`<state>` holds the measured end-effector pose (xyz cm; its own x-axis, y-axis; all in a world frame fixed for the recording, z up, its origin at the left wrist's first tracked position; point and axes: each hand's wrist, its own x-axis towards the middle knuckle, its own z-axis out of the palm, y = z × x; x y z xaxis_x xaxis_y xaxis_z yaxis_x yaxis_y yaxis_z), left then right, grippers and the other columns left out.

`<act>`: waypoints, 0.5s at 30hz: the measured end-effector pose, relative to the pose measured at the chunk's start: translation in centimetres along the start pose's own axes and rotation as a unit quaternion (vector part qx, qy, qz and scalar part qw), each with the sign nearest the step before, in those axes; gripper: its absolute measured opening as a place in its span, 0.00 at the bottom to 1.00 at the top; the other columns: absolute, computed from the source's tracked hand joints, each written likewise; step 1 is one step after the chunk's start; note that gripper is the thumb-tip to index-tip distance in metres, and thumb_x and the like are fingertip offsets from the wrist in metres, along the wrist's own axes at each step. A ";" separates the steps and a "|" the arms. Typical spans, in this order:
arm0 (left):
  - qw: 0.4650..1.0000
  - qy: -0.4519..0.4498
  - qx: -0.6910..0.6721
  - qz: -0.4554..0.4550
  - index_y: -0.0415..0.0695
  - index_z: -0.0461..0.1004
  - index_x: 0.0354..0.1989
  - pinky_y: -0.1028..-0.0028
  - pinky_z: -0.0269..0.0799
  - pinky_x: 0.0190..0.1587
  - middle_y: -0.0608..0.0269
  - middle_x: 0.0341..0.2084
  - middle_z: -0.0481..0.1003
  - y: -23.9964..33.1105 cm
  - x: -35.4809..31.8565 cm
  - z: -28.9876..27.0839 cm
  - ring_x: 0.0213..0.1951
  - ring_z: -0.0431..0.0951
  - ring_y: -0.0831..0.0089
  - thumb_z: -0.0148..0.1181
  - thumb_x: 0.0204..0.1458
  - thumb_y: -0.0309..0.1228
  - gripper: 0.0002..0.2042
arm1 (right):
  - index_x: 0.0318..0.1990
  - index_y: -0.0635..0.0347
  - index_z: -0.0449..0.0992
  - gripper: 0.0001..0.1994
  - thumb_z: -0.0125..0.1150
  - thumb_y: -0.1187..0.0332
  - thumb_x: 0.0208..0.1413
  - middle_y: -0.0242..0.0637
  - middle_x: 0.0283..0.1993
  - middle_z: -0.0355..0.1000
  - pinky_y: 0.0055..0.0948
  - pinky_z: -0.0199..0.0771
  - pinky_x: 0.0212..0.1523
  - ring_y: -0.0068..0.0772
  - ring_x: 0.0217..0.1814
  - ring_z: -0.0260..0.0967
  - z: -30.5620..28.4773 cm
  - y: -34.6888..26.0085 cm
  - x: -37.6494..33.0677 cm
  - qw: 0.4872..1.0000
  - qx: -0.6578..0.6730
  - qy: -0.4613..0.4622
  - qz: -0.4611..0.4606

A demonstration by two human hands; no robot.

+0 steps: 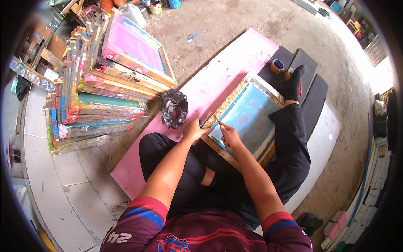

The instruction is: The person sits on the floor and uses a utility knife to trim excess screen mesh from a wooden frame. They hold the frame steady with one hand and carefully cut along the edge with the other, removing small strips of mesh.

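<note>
A wooden screen-printing frame (228, 100) with blue mesh (252, 111) lies tilted across my lap and leg. At its near-left corner, my left hand (194, 131) grips a slim grey tool (205, 119); its exact kind is hard to make out. My right hand (230, 136) is over the same corner, fingers curled and the index fingertip against the wood. Whatever those fingers pinch, if anything, is too small to tell. Left of my hands sits a crumpled black plastic bag (174, 108).
A pink board (235, 56) lies under me on the floor. Beyond the frame are dark boards (308, 63), a tape roll (277, 66) and my black-socked foot (294, 82). Stacked paint-stained frames (130, 77) lean at left. Another person's orange garment (107, 5) shows at the top.
</note>
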<state>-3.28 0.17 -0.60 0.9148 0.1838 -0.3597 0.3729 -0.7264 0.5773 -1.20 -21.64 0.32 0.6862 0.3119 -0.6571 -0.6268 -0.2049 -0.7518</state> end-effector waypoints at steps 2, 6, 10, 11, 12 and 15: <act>1.000 -0.001 0.016 -0.011 0.33 0.77 0.51 0.54 0.76 0.50 0.38 0.46 0.82 -0.5 0.1 0.4 0.49 0.83 0.46 0.77 0.43 0.61 0.41 | 0.76 0.39 0.67 0.24 0.51 0.55 0.75 0.25 0.21 0.58 0.28 0.52 0.16 0.19 0.16 0.51 -0.1 -1.1 -0.5 0.997 0.061 -0.018 0.045; 0.997 0.032 0.057 -0.048 0.37 0.76 0.56 0.53 0.75 0.57 0.42 0.51 0.81 1.2 -1.4 0.3 0.56 0.81 0.47 0.74 0.45 0.62 0.41 | 0.76 0.40 0.66 0.25 0.53 0.57 0.74 0.25 0.21 0.57 0.28 0.52 0.16 0.20 0.16 0.51 0.1 -1.0 -1.5 1.000 -0.004 0.004 0.005; 0.994 0.056 0.070 -0.067 0.38 0.76 0.56 0.52 0.75 0.57 0.43 0.55 0.80 1.7 -3.8 0.1 0.57 0.80 0.47 0.73 0.49 0.60 0.37 | 0.75 0.42 0.67 0.26 0.57 0.59 0.71 0.27 0.21 0.60 0.28 0.56 0.16 0.21 0.16 0.53 -0.1 0.1 -2.3 0.996 -0.068 0.016 -0.050; 0.992 0.072 0.073 -0.072 0.38 0.76 0.55 0.52 0.75 0.57 0.44 0.54 0.80 1.4 -3.8 0.0 0.57 0.80 0.47 0.73 0.50 0.59 0.37 | 0.74 0.43 0.69 0.26 0.58 0.58 0.70 0.28 0.21 0.62 0.30 0.59 0.17 0.22 0.17 0.55 -0.2 -0.1 -2.4 0.993 -0.091 0.028 -0.070; 0.990 0.085 0.077 -0.077 0.38 0.76 0.55 0.52 0.75 0.57 0.45 0.54 0.80 1.1 -4.2 0.2 0.57 0.80 0.47 0.73 0.50 0.58 0.36 | 0.73 0.44 0.70 0.26 0.59 0.58 0.69 0.29 0.22 0.63 0.31 0.62 0.18 0.23 0.17 0.57 -0.4 0.0 -2.5 0.989 -0.114 0.040 -0.088; 0.988 0.092 0.077 -0.097 0.39 0.76 0.54 0.51 0.75 0.57 0.47 0.53 0.81 1.2 -5.9 0.5 0.57 0.80 0.48 0.73 0.52 0.54 0.32 | 0.72 0.43 0.72 0.26 0.59 0.57 0.68 0.32 0.27 0.72 0.33 0.68 0.21 0.26 0.20 0.64 -1.4 0.3 -3.0 0.983 -0.146 0.051 -0.099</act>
<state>-8.30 -2.13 1.88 0.8466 0.4367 -0.3043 0.5288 -0.7553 0.3872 -2.92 -23.90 1.94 0.8267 0.2817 -0.4871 -0.3548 -0.4109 -0.8398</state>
